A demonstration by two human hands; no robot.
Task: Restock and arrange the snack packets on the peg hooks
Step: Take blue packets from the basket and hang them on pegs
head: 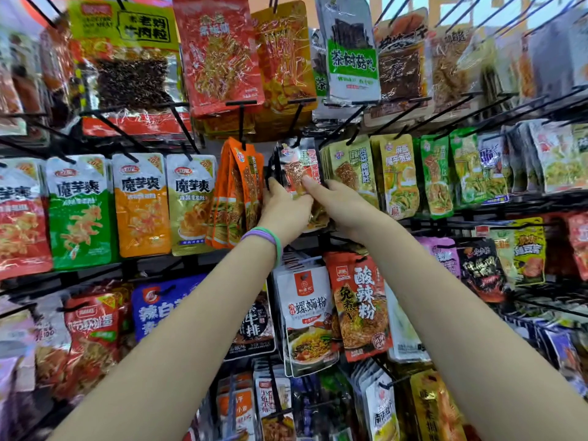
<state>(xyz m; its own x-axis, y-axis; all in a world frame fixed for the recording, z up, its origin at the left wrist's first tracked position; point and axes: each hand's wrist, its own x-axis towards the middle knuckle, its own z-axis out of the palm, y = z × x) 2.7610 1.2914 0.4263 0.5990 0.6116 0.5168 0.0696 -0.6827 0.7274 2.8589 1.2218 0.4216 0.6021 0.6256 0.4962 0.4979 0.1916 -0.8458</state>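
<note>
Both hands on a bunch of black snack packets at a peg hook in the middle row.

Head view: the left hand (283,211), with wristbands (265,238), curls its fingers round the left edge of the black snack packets (300,168); the right hand (339,202) pinches their front, thumb pressed on the face. The packets hang tilted from a peg hook (297,122), between orange packets (243,192) and olive-yellow packets (350,170).
</note>
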